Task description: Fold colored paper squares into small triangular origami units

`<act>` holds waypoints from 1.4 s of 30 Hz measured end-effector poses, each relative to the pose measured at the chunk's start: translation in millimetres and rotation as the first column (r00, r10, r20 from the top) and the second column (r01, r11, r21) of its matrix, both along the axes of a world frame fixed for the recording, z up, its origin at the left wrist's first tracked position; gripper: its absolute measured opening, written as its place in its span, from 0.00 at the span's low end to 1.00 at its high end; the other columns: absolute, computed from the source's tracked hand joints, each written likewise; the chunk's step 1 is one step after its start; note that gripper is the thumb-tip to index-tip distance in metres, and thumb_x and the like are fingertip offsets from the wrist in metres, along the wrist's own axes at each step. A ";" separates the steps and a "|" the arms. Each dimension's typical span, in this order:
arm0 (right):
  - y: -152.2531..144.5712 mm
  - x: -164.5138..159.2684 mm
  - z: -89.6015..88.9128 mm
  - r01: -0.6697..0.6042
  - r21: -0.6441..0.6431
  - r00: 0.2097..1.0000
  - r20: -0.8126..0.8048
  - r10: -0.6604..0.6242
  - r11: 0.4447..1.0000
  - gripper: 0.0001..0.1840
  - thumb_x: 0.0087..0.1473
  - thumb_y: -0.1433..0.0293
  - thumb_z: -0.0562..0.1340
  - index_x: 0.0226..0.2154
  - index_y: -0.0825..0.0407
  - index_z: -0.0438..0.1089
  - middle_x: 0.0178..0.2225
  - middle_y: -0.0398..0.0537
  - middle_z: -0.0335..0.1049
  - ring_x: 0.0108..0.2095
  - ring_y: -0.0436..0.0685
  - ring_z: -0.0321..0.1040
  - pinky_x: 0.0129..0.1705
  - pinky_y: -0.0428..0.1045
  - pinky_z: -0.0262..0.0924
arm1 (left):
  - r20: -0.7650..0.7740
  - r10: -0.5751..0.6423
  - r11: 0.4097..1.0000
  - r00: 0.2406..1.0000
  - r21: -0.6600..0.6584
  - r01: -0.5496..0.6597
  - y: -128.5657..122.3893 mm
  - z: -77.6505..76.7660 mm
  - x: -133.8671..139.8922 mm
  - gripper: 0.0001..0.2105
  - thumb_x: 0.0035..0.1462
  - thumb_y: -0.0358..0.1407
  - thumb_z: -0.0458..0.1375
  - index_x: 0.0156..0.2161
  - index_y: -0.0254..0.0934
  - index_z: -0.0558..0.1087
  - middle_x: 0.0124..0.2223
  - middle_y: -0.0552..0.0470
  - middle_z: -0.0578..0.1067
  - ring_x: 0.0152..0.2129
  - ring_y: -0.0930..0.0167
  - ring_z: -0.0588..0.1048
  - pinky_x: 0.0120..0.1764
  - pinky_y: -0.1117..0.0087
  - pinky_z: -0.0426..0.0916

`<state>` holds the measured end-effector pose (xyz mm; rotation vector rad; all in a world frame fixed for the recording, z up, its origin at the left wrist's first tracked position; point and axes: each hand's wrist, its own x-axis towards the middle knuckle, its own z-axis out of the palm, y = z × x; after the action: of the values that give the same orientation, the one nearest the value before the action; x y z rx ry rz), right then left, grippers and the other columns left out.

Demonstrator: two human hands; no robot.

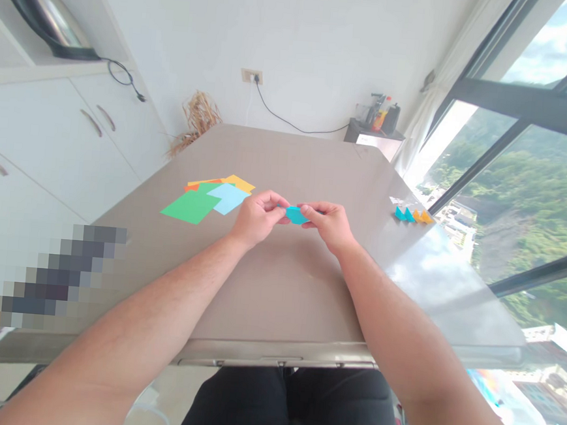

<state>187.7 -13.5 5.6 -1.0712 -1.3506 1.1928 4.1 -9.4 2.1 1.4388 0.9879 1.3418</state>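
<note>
Turquoise folded paper piece [297, 216] is held at the centre of the frame; contact with the grey-brown tabletop [276, 303] cannot be told. Left hand [257, 218] pinches its left end between thumb and fingers; right hand [332, 225] grips its right end likewise. Its visible long axis runs left to right, directly between both hands, neither clearly nearer. Light-blue paper sheet [228, 199] lies just beside the left hand, left of centre.

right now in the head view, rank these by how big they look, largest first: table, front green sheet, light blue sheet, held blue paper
1. Table
2. Front green sheet
3. Light blue sheet
4. Held blue paper, judged by its visible part, as it is partly covered
</note>
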 end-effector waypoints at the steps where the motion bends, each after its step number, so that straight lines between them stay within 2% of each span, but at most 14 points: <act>1: -0.1 -0.4 -0.3 0.004 0.002 1.000 -0.002 -0.004 1.000 0.16 0.46 0.57 0.72 0.34 0.51 0.81 0.34 0.48 0.79 0.38 0.57 0.75 0.40 0.53 0.73 | 0.009 -0.008 1.000 1.000 -0.008 0.008 -0.3 0.5 0.0 0.08 0.49 0.36 0.66 0.34 0.36 0.75 0.31 0.52 0.80 0.31 0.68 0.80 0.39 0.64 0.79; 7: 1.6 -1.8 -4.0 0.009 0.023 0.999 0.035 -0.009 1.000 0.14 0.47 0.61 0.72 0.34 0.51 0.81 0.32 0.47 0.79 0.34 0.55 0.75 0.40 0.52 0.74 | -0.016 -0.006 0.999 1.000 -0.054 0.005 0.5 2.2 -1.3 0.16 0.45 0.39 0.71 0.38 0.35 0.76 0.30 0.51 0.79 0.29 0.68 0.79 0.36 0.64 0.78; 12: 3.2 -3.3 -6.2 -0.004 0.058 0.998 0.058 0.001 0.998 0.13 0.46 0.62 0.71 0.34 0.52 0.81 0.32 0.47 0.79 0.33 0.54 0.74 0.38 0.52 0.73 | -0.036 -0.079 0.985 0.996 -0.155 0.073 1.7 1.3 -0.8 0.14 0.43 0.39 0.72 0.34 0.33 0.79 0.33 0.47 0.81 0.32 0.66 0.80 0.39 0.63 0.77; 19: 2.4 -5.1 -6.1 0.029 0.081 0.992 0.117 -0.038 0.996 0.11 0.46 0.63 0.70 0.32 0.52 0.80 0.29 0.46 0.78 0.30 0.54 0.73 0.36 0.51 0.71 | -0.009 -0.093 0.978 0.996 -0.189 0.090 0.3 2.8 0.4 0.14 0.42 0.39 0.72 0.32 0.34 0.78 0.30 0.49 0.80 0.30 0.67 0.80 0.37 0.64 0.77; 27: 0.9 -5.6 -6.4 0.044 0.110 0.984 0.169 -0.062 0.993 0.10 0.47 0.63 0.69 0.32 0.51 0.79 0.30 0.45 0.78 0.30 0.54 0.73 0.37 0.51 0.70 | -0.026 -0.070 0.986 0.997 -0.152 0.065 3.0 -1.2 0.1 0.11 0.44 0.38 0.71 0.32 0.34 0.79 0.30 0.50 0.80 0.29 0.68 0.79 0.37 0.63 0.78; 35: 3.5 -4.9 -11.5 0.043 0.175 0.966 0.245 -0.086 0.984 0.10 0.50 0.61 0.67 0.31 0.50 0.76 0.31 0.45 0.78 0.33 0.55 0.73 0.38 0.52 0.70 | -0.002 -0.046 0.987 0.999 -0.151 0.045 3.1 -0.4 1.3 0.13 0.43 0.40 0.72 0.32 0.33 0.80 0.30 0.48 0.80 0.29 0.67 0.80 0.36 0.63 0.78; 42: -0.2 -5.6 -8.4 0.035 0.180 0.964 0.252 -0.081 0.983 0.09 0.50 0.61 0.66 0.29 0.50 0.74 0.29 0.44 0.76 0.31 0.54 0.71 0.36 0.51 0.68 | -0.014 -0.049 0.988 0.999 -0.144 0.047 3.6 -0.5 0.6 0.13 0.45 0.41 0.72 0.31 0.34 0.80 0.30 0.49 0.80 0.28 0.68 0.79 0.36 0.63 0.79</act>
<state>182.1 -13.7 -2.8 -1.1607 -1.5813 0.8952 4.7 -5.8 1.6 1.3588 1.0339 1.2001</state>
